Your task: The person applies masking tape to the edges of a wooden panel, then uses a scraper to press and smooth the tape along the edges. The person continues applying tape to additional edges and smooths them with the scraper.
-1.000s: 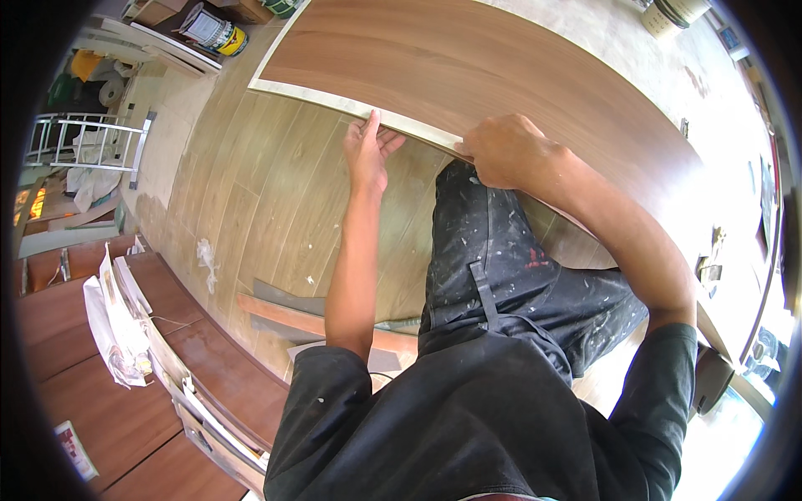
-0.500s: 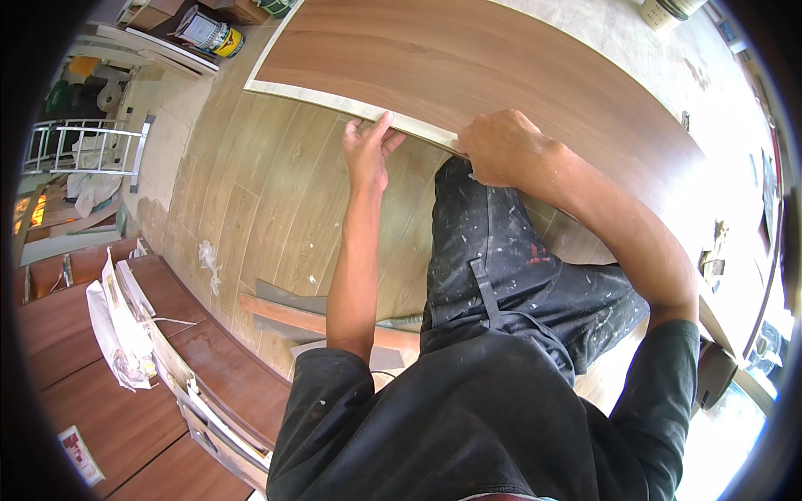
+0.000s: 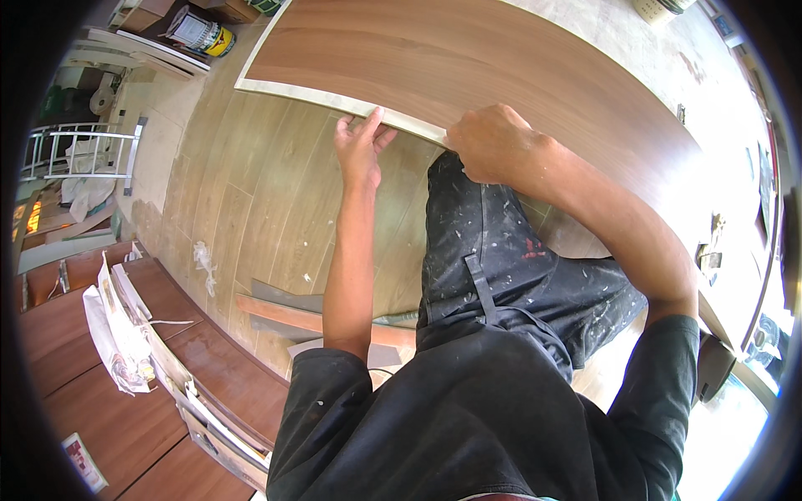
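A long brown wood-grain panel (image 3: 468,58) lies across the upper middle, with a pale strip (image 3: 309,97) along its near edge and its left end. My left hand (image 3: 359,152) is at that near edge, thumb pressed on the pale strip and fingers bent under the rim. Farther right, where the pale strip stops being visible, my right hand (image 3: 491,144) is closed against the edge, knuckles up. Its fingertips are hidden, so what they grip cannot be made out. My paint-spotted dark trouser leg sits right below it.
Wood-look floor (image 3: 251,200) spreads to the left, with a scrap of white plastic (image 3: 205,267) and loose board offcuts (image 3: 288,313). Brown panels (image 3: 117,384) with crumpled wrapping are stacked at lower left. A metal ladder (image 3: 83,152) and a paint bucket (image 3: 200,33) stand beyond.
The whole view has shifted slightly, so the panel and both hands sit a little farther left. Both hands keep nearly the same places along the edge.
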`<state>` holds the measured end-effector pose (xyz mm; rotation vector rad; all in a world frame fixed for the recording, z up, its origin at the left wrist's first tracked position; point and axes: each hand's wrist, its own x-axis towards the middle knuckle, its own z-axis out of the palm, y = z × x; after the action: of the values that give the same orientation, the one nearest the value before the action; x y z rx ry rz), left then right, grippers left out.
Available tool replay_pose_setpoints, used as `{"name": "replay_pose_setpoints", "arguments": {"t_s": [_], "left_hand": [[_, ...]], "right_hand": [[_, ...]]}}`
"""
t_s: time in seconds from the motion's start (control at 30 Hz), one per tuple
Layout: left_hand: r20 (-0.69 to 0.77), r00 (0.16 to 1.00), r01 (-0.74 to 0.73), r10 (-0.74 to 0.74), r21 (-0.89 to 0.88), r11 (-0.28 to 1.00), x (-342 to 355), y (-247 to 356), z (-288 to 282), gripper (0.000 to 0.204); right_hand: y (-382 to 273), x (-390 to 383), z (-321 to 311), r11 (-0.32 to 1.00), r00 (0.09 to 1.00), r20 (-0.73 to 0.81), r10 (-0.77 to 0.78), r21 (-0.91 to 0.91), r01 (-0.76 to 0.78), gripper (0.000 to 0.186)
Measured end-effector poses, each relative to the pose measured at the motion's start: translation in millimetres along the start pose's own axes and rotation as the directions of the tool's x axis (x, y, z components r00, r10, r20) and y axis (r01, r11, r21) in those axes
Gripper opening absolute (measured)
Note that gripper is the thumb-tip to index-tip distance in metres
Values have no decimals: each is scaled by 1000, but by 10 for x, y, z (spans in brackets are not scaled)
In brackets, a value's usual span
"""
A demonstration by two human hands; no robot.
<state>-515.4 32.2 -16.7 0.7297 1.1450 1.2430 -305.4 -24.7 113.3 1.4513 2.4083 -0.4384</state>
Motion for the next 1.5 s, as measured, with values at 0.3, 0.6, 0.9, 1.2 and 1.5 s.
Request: {"name": "replay_pose_setpoints", "arguments": {"t_s": [0.3, 0.6, 0.9, 1.2, 1.5], "left_hand": [[-4, 1000, -5, 5, 8, 1000, -8, -5, -2, 76], [-7, 1000, -7, 8, 9, 1000, -28, 6, 10, 74], [-15, 1000, -9, 9, 1, 1000, -34, -5, 12, 73], [-7, 1000, -11, 11, -11, 1000, -19, -15, 2, 73], [-20, 1000, -7, 6, -20, 1000, -32, -11, 14, 74]], "right_hand": [[-48, -6, -69, 999, 999, 36, 20, -26, -19, 17], [-58, 0, -123, 999, 997, 77, 27, -18, -26, 20], [11, 47, -18, 998, 998, 60, 29, 53, -32, 20], [-1, 23, -32, 999, 998, 38, 42, 31, -43, 21], [-23, -4, -82, 999, 1000, 25, 10, 45, -11, 18]]}}
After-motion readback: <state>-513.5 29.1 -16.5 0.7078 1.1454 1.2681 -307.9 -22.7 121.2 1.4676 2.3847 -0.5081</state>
